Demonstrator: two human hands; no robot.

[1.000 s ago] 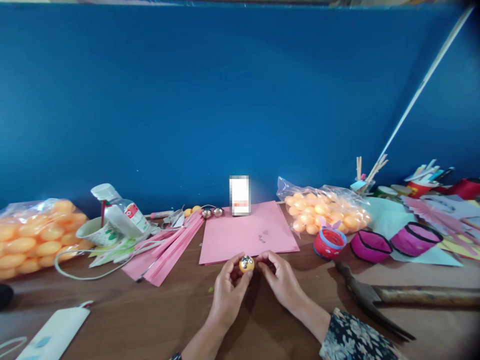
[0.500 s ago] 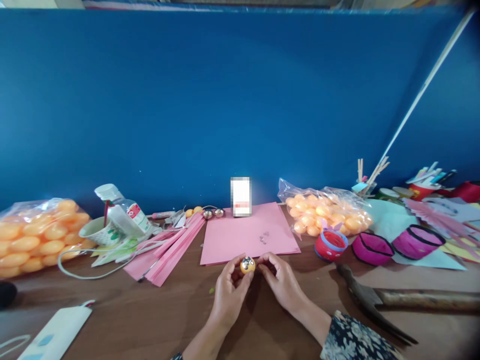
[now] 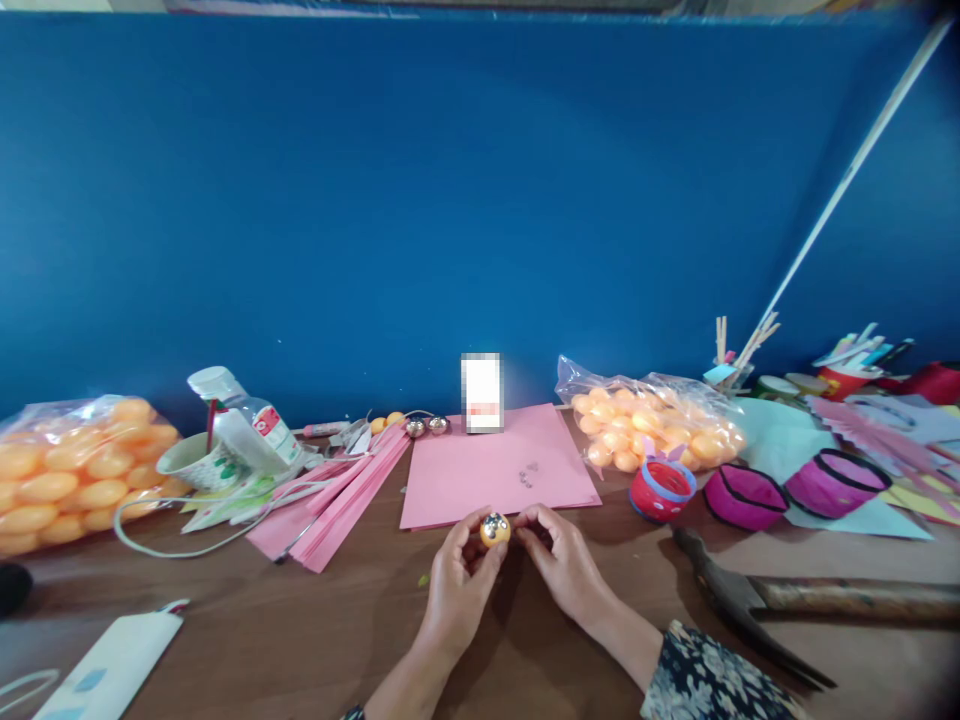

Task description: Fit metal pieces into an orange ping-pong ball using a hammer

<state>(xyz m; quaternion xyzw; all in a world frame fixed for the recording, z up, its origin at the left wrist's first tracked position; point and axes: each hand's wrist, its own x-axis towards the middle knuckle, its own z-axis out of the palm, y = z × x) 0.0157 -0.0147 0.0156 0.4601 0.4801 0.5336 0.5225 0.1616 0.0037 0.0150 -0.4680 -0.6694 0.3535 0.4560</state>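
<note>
My left hand (image 3: pixel 463 580) grips a small orange ball (image 3: pixel 496 541) between thumb and fingers, just in front of the pink paper. Shiny silver pieces cover part of the ball's upper side. My right hand (image 3: pixel 561 568) is close by on the right, its thumb and fingertips drawn together near the ball. Whatever is in that pinch, if anything, is too small to make out. A few tiny silvery bits (image 3: pixel 526 477) lie on the pink paper sheets (image 3: pixel 450 480) beyond my hands.
Bags of orange balls stand left (image 3: pixel 105 465) and right (image 3: pixel 637 420). Pink paper strips (image 3: pixel 345 500), a bottle (image 3: pixel 266 430) and a cup (image 3: pixel 196 463) are to the left. Rightward lie a red cup (image 3: pixel 660 492), magenta fabric rings (image 3: pixel 744 500) and a hammer (image 3: pixel 825 597).
</note>
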